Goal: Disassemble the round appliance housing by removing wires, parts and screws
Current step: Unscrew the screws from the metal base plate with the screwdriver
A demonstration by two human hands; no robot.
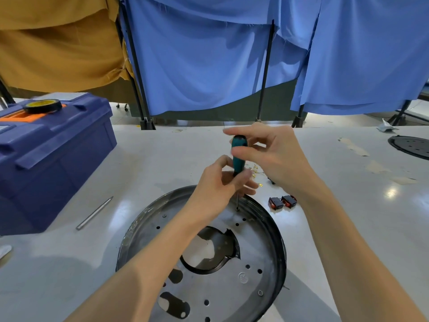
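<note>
The round metal housing lies flat on the white table in front of me, with a large cut-out in its middle and several small holes. A green-handled screwdriver stands upright, its tip on a screw near the housing's far rim. My left hand grips the lower end of the handle and the shaft. My right hand pinches the top of the handle with its fingertips. Another screw sits near the housing's right front rim.
A blue toolbox with a tape roll on top stands at the left. A metal rod lies beside it. Two red-and-black switches and thin yellow wires lie right of the housing. A dark round plate sits far right.
</note>
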